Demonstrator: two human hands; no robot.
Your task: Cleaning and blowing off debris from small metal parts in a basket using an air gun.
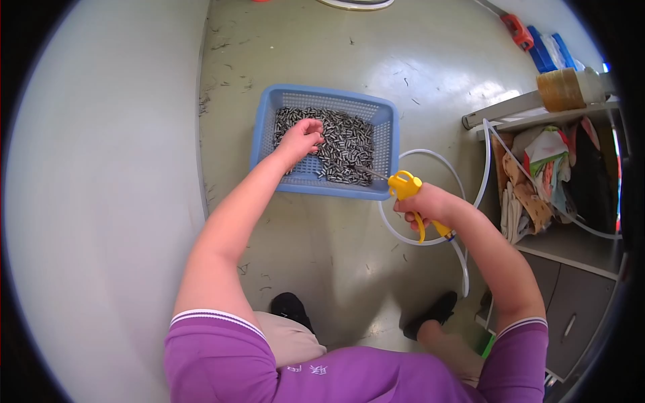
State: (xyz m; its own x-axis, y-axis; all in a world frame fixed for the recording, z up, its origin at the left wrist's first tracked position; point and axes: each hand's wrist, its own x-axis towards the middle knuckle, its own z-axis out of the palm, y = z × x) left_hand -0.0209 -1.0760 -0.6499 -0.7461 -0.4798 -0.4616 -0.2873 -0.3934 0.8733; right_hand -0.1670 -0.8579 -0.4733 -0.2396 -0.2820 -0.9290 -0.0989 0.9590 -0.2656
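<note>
A blue plastic basket [269,183] with perforated sides stands on the floor in front of me. Many small metal pins [346,144], short and cylindrical, cover much of its bottom. My left hand [302,139] is over the pins in the left half of the basket, its fingers curled inward; whatever they may hold is hidden. In my right hand [424,205] is a yellow air blow gun [405,185], with my fingers around its handle and lever. Its thin nozzle points left over the basket's right rim, toward the pins.
A clear hose [465,269] loops over the floor right of the basket. Further right stands a grey cabinet [571,302] with crumpled cloths [547,151] on its open shelf. A tape roll [560,91] sits above. At left rises a pale wall [121,188]; dark shavings lie along its foot.
</note>
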